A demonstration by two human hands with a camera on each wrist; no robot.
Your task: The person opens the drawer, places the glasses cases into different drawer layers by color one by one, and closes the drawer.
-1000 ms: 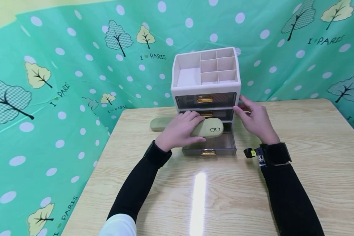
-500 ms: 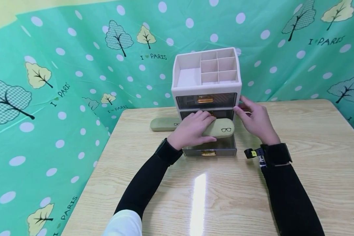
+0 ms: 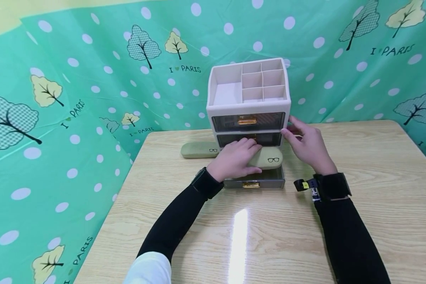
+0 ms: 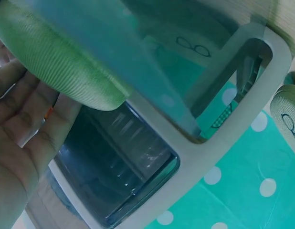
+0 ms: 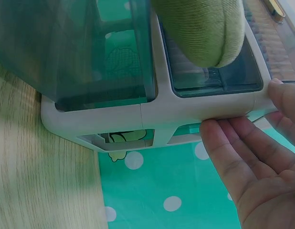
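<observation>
My left hand (image 3: 236, 158) grips a green glasses case (image 3: 266, 158) printed with a small pair of glasses. The case lies crosswise above the pulled-out bottom drawer (image 3: 271, 183), a see-through grey one with a gold handle; whether they touch I cannot tell. In the left wrist view the case (image 4: 66, 62) shows ribbed fabric beside my fingers. My right hand (image 3: 309, 144) holds the right side of the white desk organizer (image 3: 248, 106), thumb at its front edge, fingers along the side wall (image 5: 205, 107). The two upper drawers are pushed in.
A second green glasses case (image 3: 198, 150) lies on the wooden table (image 3: 163, 173), left of the organizer. Open compartments (image 3: 262, 79) top the organizer. A green dotted cloth (image 3: 177, 98) hangs behind and to the left.
My left hand has moved right and then slightly down with the glasses case, uncovering more of the second case. The right hand keeps its place on the organizer.
</observation>
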